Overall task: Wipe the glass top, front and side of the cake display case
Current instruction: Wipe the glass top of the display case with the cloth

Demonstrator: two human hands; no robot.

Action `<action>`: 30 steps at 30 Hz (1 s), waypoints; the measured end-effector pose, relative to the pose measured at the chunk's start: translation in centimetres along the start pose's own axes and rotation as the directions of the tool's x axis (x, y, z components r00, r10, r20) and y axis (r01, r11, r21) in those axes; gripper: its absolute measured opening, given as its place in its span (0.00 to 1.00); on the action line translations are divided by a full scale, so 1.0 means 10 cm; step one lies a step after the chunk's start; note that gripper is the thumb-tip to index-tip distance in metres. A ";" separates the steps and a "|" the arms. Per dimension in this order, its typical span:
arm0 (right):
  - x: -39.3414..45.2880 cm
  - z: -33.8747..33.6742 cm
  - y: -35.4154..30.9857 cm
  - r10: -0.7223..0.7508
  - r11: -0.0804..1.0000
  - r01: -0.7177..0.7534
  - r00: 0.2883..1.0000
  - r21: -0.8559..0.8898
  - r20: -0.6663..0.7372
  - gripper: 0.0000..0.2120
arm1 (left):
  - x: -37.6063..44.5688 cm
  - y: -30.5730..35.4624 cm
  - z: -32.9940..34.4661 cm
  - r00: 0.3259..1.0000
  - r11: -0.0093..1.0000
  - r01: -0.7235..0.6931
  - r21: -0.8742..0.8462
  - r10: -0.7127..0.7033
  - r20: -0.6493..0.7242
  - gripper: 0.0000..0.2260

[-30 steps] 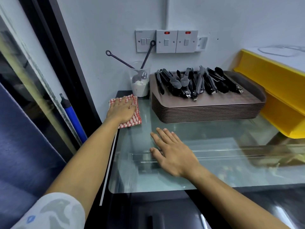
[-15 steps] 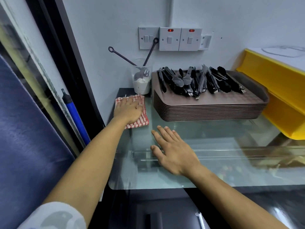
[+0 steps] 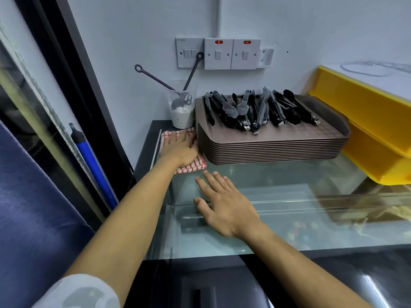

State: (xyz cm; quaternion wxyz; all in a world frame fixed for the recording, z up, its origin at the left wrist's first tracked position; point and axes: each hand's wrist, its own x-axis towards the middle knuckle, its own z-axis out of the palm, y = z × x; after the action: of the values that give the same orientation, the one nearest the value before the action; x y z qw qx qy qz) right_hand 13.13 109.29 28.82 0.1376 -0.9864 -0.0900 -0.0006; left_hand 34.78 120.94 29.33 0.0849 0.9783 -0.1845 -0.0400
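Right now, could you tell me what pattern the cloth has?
The cloth is red-and-white checked, seen best in the head view.

Before you, the glass top point(image 3: 289, 218) of the display case serves as the surface. Directly on it: a red-checked cloth point(image 3: 191, 166) at the far left corner, a stack of brown trays point(image 3: 273, 145) just beside it, a plastic cup point(image 3: 183, 114), yellow bins point(image 3: 378, 161).

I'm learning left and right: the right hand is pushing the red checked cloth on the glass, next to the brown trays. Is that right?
Not quite. The head view shows the left hand pressing the red checked cloth beside the brown trays; the right hand lies flat on the glass.
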 end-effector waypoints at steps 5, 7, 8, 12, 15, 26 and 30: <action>0.00 0.00 0.02 -0.008 1.000 0.008 1.000 -0.004 0.000 0.31 | -0.17 -0.28 0.01 0.994 0.994 -0.108 0.023 0.109 -0.010 0.30; 0.01 0.02 0.03 -0.008 1.000 0.008 1.000 -0.008 -0.004 0.30 | -0.14 -0.54 -0.04 1.000 1.000 -0.002 0.014 0.002 -0.020 0.27; 0.01 0.02 0.03 -0.003 1.000 0.003 1.000 -0.010 -0.011 0.31 | -0.09 -0.64 -0.07 0.999 0.999 0.028 0.019 -0.027 -0.023 0.27; 0.01 0.02 0.03 -0.005 1.000 0.005 1.000 -0.010 -0.001 0.31 | 0.14 -0.83 -0.09 0.997 0.997 0.078 -0.010 -0.078 -0.018 0.28; 0.01 0.01 0.03 0.001 1.000 -0.001 1.000 0.000 -0.013 0.30 | 0.32 -0.87 -0.12 0.991 0.991 0.131 -0.040 -0.132 -0.020 0.27; 0.01 -0.01 0.01 0.011 1.000 -0.011 1.000 0.000 0.002 0.31 | 0.84 -0.91 -0.22 0.991 0.991 0.134 -0.029 -0.134 -0.022 0.28; 0.02 -0.01 0.02 0.011 1.000 -0.011 1.000 -0.007 0.014 0.31 | 0.63 -0.80 -0.18 0.997 0.996 0.079 -0.039 -0.080 -0.015 0.29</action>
State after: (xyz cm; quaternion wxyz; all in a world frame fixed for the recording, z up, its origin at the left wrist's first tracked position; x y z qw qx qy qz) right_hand 13.36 109.09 28.83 0.1336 -0.9873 -0.0855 0.0068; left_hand 43.66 126.25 29.33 0.1033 0.9834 -0.1439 -0.0385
